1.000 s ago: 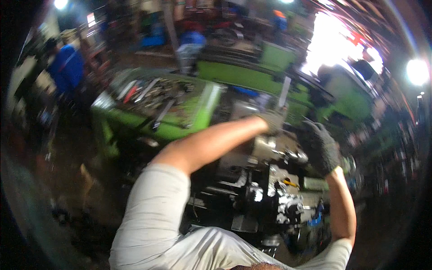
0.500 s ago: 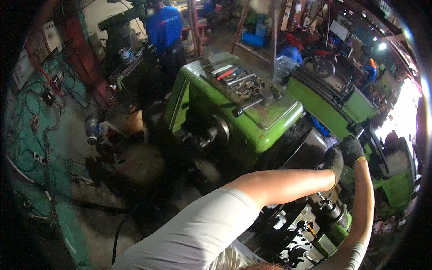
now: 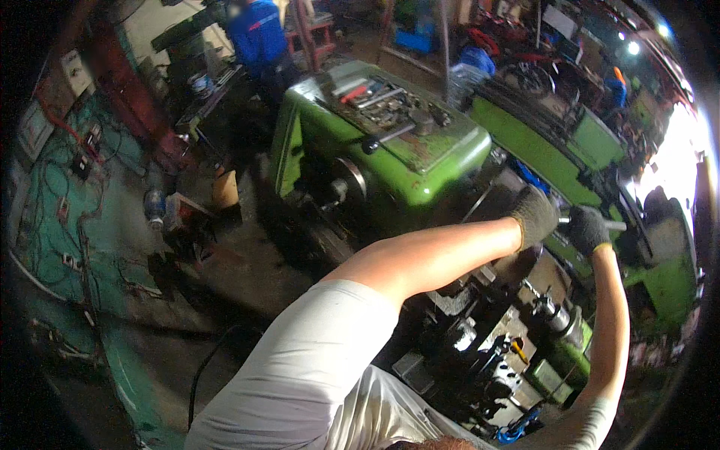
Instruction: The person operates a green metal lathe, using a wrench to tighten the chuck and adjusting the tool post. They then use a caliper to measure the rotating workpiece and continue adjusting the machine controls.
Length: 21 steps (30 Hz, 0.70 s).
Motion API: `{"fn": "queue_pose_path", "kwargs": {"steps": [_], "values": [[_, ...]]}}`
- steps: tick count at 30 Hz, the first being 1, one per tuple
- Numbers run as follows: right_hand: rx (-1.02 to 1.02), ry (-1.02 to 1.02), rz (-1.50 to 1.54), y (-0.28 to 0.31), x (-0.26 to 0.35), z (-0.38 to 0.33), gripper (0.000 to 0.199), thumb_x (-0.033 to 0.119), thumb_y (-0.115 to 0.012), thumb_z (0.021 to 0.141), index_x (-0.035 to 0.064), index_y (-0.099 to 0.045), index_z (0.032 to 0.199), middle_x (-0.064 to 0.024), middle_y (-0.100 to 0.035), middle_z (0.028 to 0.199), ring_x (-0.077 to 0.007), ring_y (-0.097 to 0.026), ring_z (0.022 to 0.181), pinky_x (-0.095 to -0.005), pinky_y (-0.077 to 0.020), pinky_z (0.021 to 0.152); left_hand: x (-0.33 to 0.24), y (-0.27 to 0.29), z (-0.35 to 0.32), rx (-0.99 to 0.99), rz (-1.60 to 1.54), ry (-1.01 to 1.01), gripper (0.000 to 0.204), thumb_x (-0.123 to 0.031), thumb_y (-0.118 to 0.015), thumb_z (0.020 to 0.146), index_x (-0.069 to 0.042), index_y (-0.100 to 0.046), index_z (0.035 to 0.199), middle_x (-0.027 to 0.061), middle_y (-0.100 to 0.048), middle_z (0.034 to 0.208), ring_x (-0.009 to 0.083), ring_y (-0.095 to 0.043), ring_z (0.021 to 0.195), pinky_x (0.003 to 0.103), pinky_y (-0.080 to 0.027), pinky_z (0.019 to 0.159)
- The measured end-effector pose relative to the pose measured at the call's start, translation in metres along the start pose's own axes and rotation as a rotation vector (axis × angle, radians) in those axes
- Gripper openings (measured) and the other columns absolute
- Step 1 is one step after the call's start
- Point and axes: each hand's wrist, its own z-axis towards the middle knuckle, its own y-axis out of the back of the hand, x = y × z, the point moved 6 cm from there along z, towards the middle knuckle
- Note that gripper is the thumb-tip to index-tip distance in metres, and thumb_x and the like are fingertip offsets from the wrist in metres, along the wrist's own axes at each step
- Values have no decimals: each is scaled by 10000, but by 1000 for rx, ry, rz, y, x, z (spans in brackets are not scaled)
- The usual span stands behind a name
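My left hand (image 3: pixel 538 216) and my right hand (image 3: pixel 587 229) wear dark knitted gloves and are close together at the right, arms stretched out. The right fingers are wrapped round a metal rod (image 3: pixel 616 225), whose end sticks out to the right. Between the gloves a short piece of the same rod shows, running up to my closed left hand; its fingertips are hidden. Below the hands lies dark machinery with a round chuck-like part (image 3: pixel 553 316) and a yellow piece (image 3: pixel 519 349).
A green lathe headstock (image 3: pixel 435 180) bears tools and a black-knobbed lever (image 3: pixel 371 144). Another green machine (image 3: pixel 517 139) stands behind it. A person in blue (image 3: pixel 259 34) stands at the far left. Cables hang on the green wall (image 3: pixel 56 202); a cardboard piece (image 3: pixel 225 189) stands on the floor.
Both hands have moved up in the picture, the left one also leftward, and a gap has opened between them. The rod now shows. The whole view has shifted slightly.
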Motion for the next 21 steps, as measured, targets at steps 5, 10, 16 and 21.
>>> {"fn": "queue_pose_path", "kwargs": {"steps": [5,10,16,21], "values": [[-5,-73,2,-3,-76,-7,415,373,-856,779,53,-678,972,-240,-681,997,-448,-656,1035,-522,-539,872,2,-17,-17,18,-336,169,555,-326,-726,836,89,-637,1194,228,-686,1033,343,-699,870,451,-579,774],[59,-183,-106,-27,-160,-8,509,418,-850,776,47,-643,1056,-251,-685,1066,-461,-646,1057,-542,-532,883,0,69,-30,165,-274,73,552,-421,-717,824,50,-666,1106,239,-731,981,353,-746,929,454,-604,796],[73,-239,-64,-46,-192,-10,384,343,-750,873,37,-639,1077,-259,-678,1095,-455,-644,1102,-539,-520,911,2,66,-24,106,-294,117,407,-393,-670,867,-6,-687,992,211,-752,847,370,-767,808,482,-609,730],[129,-384,-5,-29,-156,-44,368,345,-748,876,45,-680,1078,-236,-719,1032,-460,-691,979,-530,-550,861,14,64,-18,142,-155,2,337,-355,-640,883,-23,-692,909,226,-734,800,382,-758,774,518,-595,722]]}}
